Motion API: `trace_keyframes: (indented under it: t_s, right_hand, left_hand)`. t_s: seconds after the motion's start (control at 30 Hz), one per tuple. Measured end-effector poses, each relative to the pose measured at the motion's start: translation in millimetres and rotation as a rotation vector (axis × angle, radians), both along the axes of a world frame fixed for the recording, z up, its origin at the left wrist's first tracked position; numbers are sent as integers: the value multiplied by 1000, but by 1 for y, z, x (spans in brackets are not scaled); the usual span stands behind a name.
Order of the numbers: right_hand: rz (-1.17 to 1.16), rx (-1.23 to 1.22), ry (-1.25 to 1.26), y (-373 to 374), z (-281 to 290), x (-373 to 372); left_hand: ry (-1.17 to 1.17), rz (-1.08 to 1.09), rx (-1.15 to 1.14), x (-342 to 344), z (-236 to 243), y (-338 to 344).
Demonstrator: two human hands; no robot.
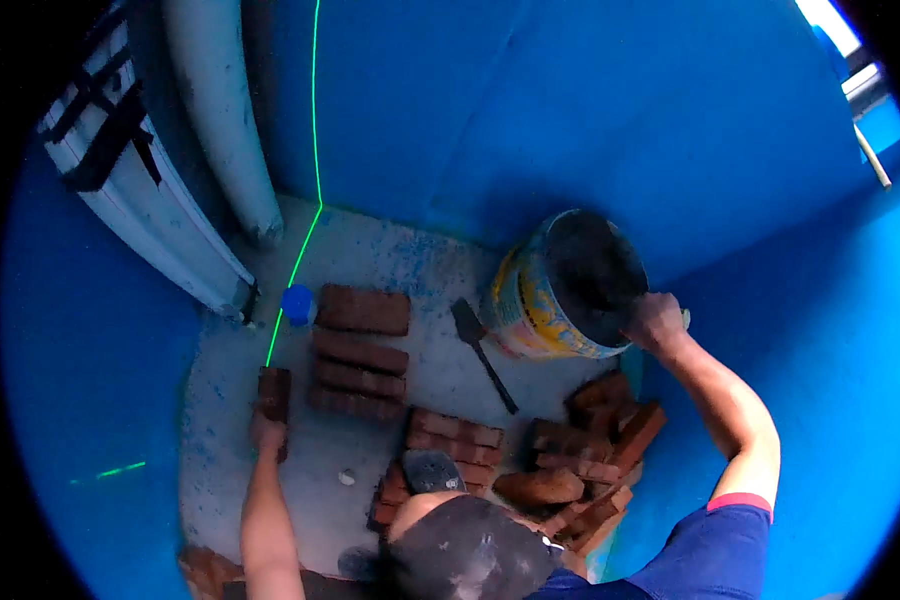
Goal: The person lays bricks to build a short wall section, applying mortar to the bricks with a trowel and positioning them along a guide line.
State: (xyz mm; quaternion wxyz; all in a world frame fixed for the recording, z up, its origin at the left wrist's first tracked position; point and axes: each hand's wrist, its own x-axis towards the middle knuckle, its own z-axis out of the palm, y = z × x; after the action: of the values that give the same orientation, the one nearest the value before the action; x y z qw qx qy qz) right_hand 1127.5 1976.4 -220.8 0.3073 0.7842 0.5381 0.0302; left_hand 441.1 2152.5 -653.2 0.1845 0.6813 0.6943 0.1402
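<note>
My left hand (267,432) is closed on a reddish-brown brick (274,392), which it holds low over or on the concrete floor at the end of a green laser line; I cannot tell whether it touches down. My right hand (656,322) is a fist at the right rim of a paint-spattered bucket (530,310). A pale handle end (686,318) sticks out of this fist; the rest of that tool is hidden. Dark grey material (595,275), perhaps mortar, shows inside the bucket. Laid-out bricks (362,310) lie to the right of my left hand.
A dark tool (485,355) with a flat head lies between bricks and bucket. Brick stacks (455,437) and a loose brick heap (595,440) lie nearer. A blue round object (297,305) sits by the laser line. Pipes (220,110) and blue walls (590,110) bound the corner.
</note>
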Motion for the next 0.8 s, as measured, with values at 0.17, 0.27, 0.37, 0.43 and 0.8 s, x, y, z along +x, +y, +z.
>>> trace_keyframes:
  t_s: [0.17, 0.27, 0.37, 0.43, 0.8]
  right_hand:
    - [-156, -250, -62, -16, 34, 19]
    - [-235, -199, -85, -18, 45, 26]
    - [-264, 24, -168, -10, 79, 48]
    - [-213, 137, -166, -4, 92, 66]
    - [108, -50, -229, -104, 7, 82]
  left_hand:
    - [-87, -12, -276, 67, 21, -52]
    - [-149, 3, -320, 64, 21, -57]
    - [-105, -24, -224, 25, 8, -29]
    - [29, -61, -186, 5, 6, -24]
    - [-43, 63, -505, 103, 92, -47]
